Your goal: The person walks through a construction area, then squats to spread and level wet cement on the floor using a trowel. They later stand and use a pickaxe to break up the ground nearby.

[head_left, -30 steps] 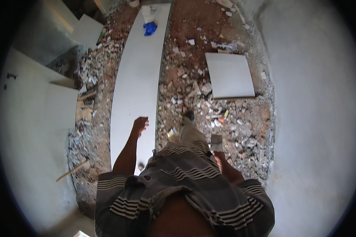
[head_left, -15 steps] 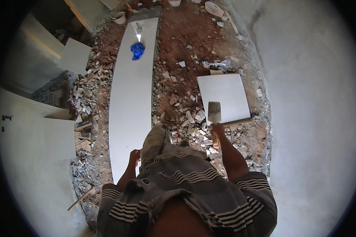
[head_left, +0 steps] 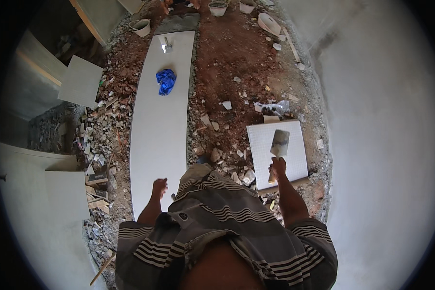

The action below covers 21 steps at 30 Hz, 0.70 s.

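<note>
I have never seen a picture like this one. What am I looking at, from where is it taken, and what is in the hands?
There is no machine here. A person wears a wide fisheye camera on the head, and it looks down, so you see the person's own striped shirt and two bare arms coming from the lower edge. The lens bends straight edges near the rim.

The right hand has its grip on a trowel, held above a square tile with a fine grid pattern lying on the ground. The left hand holds nothing and hangs over a long row of pale tiles.

On that row lie a crumpled blue cloth or bag and, farther away, a small tool. Around it are red earth and broken rubble. Buckets stand at the far end.
</note>
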Motion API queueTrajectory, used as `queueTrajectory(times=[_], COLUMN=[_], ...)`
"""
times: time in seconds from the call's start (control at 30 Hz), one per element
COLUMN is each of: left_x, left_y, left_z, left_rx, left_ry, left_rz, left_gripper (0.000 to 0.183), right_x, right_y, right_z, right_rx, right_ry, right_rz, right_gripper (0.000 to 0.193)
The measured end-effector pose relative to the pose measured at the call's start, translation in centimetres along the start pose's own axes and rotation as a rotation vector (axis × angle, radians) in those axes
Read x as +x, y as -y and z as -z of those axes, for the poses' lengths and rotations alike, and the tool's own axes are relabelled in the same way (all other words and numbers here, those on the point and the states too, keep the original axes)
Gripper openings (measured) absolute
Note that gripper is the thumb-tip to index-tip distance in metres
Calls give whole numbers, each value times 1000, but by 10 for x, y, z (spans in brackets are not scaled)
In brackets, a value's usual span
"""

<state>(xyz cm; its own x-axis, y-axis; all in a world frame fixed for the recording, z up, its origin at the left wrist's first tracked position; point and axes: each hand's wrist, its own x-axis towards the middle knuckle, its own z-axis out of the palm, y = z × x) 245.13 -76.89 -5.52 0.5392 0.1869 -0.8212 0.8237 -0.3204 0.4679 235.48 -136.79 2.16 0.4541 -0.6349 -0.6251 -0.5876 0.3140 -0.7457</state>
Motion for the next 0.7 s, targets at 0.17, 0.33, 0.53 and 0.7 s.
queueTrajectory(times=[0.17,0.33,0.53,0.7], left_x=[62,75,106,146], left_y=[-170,-303,-437,-557], left_z=[1,-38,-106,-154], left_rx=[123,98,89,-82], left_ry=[32,91,214,131], left_rz=[-369,-352,-267,-276], left_gripper=[31,34,37,33], right_x=[28,42,140,279], right_y=[16,11,57,149], right_z=[-34,-50,-66,-81], right_rx=[-83,-95,-147,10], right_ry=[-157,-194,-230,-118], right_rz=[-51,-118,-221,-193], right_gripper=[20,19,19,24])
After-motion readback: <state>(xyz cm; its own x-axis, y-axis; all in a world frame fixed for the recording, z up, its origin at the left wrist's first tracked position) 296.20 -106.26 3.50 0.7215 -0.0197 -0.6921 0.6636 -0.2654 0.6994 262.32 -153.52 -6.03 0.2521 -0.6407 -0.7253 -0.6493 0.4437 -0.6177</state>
